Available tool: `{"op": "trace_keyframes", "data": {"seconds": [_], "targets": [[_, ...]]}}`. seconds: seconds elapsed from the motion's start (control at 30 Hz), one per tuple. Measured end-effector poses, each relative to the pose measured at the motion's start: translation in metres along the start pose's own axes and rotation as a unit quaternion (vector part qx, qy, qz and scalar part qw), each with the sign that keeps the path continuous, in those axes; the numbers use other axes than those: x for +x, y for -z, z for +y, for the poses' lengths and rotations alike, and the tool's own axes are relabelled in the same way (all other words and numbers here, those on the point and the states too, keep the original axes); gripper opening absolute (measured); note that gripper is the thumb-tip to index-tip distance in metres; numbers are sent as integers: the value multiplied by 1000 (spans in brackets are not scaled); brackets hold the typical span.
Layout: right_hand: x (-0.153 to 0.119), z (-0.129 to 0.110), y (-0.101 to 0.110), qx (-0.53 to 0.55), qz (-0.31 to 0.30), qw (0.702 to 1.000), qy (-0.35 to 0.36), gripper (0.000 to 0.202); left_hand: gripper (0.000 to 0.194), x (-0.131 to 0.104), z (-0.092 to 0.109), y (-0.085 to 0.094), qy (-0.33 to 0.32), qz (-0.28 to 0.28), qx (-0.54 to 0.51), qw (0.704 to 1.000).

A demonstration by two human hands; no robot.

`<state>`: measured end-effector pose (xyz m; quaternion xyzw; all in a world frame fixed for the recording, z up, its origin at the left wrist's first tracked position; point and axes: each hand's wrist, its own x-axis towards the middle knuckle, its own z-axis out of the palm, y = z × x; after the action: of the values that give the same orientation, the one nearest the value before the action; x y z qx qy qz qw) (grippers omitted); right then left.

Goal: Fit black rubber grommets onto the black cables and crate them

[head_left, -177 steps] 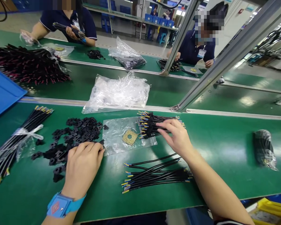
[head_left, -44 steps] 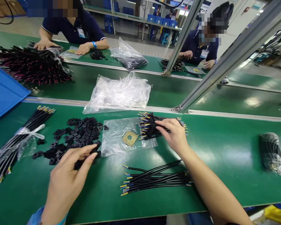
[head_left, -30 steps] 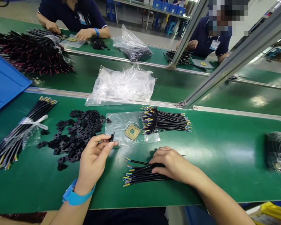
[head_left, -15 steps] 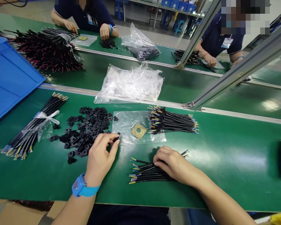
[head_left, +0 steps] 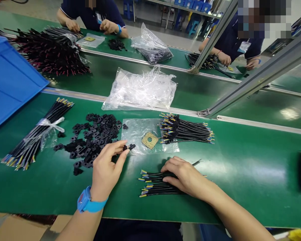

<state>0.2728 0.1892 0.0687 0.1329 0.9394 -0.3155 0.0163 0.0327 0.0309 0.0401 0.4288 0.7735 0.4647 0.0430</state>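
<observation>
Pinched between the thumb and fingers of my left hand (head_left: pixel 110 157) are small black rubber pieces (head_left: pixel 131 146), partly hidden by the fingertips. That hand is at the right edge of a heap of similar black pieces (head_left: pixel 97 132). My right hand (head_left: pixel 179 172) curls over a loose row of short black cables (head_left: pixel 153 191) with stripped, coloured wire ends. Its thumb and fingers are round some cables, though the palm side is hidden. A tan square pad (head_left: pixel 149 140) with a central hole lies on a clear plastic bag (head_left: pixel 134 134) between the hands and a cable stack (head_left: pixel 193 131).
A tied cable bundle (head_left: pixel 41 132) lies left, near a blue bin (head_left: pixel 12 80). Behind is a bag of clear plastic (head_left: pixel 142 88). A metal post (head_left: pixel 240 80) slants up at right. Two co-workers' hands (head_left: pixel 109 26) work across the bench.
My right hand's thumb and fingers have parted a little over the cables, whose ends have shifted. More of the black pieces shows at my left fingertips. Across the bench, a co-worker's hand has lifted.
</observation>
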Motion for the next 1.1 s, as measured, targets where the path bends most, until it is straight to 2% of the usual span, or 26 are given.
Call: {"op": "trace_keyframes", "data": {"seconds": [0.1,0.2,0.33,0.5,0.7,0.77,0.83,0.9,0.97,1.1], "targets": [[1,-1,-4,-4,-3,1000,-3,5,22,-1,1,1,50,-5,-88,995],[2,0,-5,20,23,999,-25,8,17,-2,1,1,63,0,-140,988],[4,3,-6,27,23,999,-5,9,15,-4,2,1,60,15,-145,987],[10,2,-8,9,66,998,-17,10,19,-5,7,2,63,0,-150,987],[13,0,-9,-50,44,998,19,10,18,-4,9,3,82,8,-131,988],[15,1,-10,-26,75,997,4,8,18,-3,10,2,83,0,-133,988],[18,6,-11,-22,143,989,-9,4,19,-3,11,2,83,-10,-133,988],[24,14,-15,-67,211,975,-4,7,21,-4,12,1,88,-17,-133,987],[31,21,-20,-138,242,960,3,13,23,-5,11,1,97,-21,-135,986],[40,28,-27,-230,205,951,-22,22,28,-5,9,0,111,-19,-133,985]]}}
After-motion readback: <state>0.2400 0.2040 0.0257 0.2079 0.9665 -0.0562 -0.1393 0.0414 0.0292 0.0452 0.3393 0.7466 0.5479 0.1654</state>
